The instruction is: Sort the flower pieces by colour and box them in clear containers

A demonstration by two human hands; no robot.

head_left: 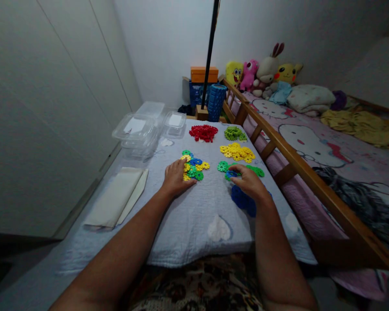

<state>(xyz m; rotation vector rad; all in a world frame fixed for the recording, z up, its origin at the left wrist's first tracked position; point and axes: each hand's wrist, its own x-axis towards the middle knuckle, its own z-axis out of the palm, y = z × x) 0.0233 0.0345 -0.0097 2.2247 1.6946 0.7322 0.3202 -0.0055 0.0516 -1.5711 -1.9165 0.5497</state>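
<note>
My left hand (176, 178) lies with its fingers stretched along the left edge of a mixed pile of plastic flower-shaped discs (192, 172) in yellow, green and blue. Between the thumb and fingers of my right hand (249, 180) is a blue flower-shaped disc (231, 173), held above the green discs (222, 166). Below that hand and partly hidden by it is a heap of blue discs (241, 198). Yellow discs (236, 152) form a separate heap just beyond the green ones.
Farther back are red pieces (203, 133) and light green pieces (234, 133). Clear plastic boxes (136, 129) and a folded beige cloth (116, 196) lie on the left of the cloth-covered table (188, 235). A wooden bed rail (278, 149) borders the right side; a black pole (210, 52) stands behind.
</note>
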